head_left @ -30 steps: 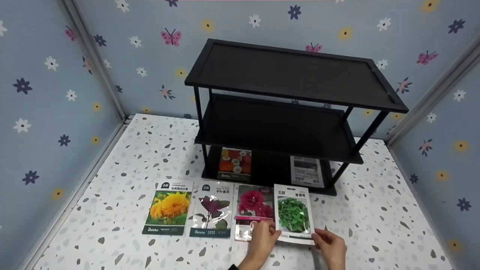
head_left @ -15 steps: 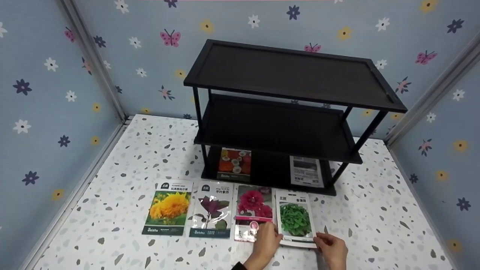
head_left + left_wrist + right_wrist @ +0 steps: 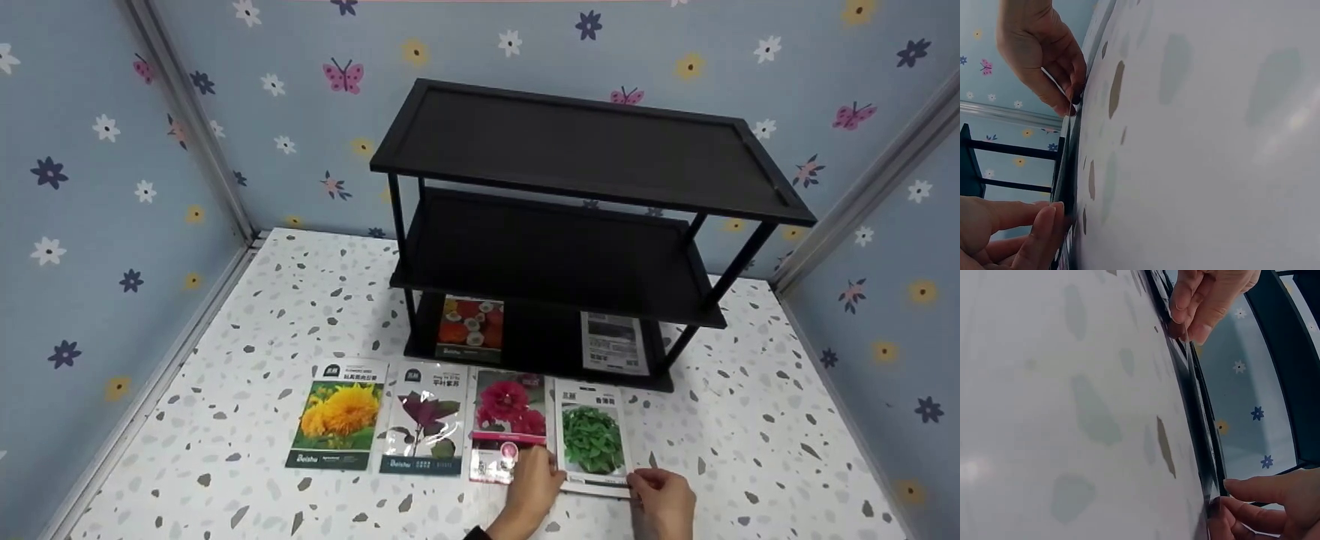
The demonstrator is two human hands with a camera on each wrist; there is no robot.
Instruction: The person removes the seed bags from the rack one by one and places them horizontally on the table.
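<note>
A white seed packet [image 3: 592, 441] with a picture of green leaves lies at the right end of a row of packets. My left hand [image 3: 534, 480] pinches its lower left corner, and my right hand [image 3: 664, 498] pinches the lower right one. Both wrist views show the near edge of the packet slightly above the table, between thumb and fingers of each hand. Left of it, close by, is a pink-flower packet [image 3: 510, 405], its lower right corner partly behind my left hand. Further left lie a purple-leaf packet [image 3: 422, 420] and a yellow-flower packet [image 3: 337, 416].
Behind the row stands a black three-tier shelf [image 3: 585, 157]. Its bottom tier holds an orange-flower packet [image 3: 470, 328] and a grey-and-white packet [image 3: 613, 343]. The speckled white table [image 3: 750, 420] is bordered by flowered blue walls [image 3: 255, 45].
The green-leaf packet has come slightly toward me and lowered into line with the row, held by both hands. It then shifted a little to the right. The other packets stayed put.
</note>
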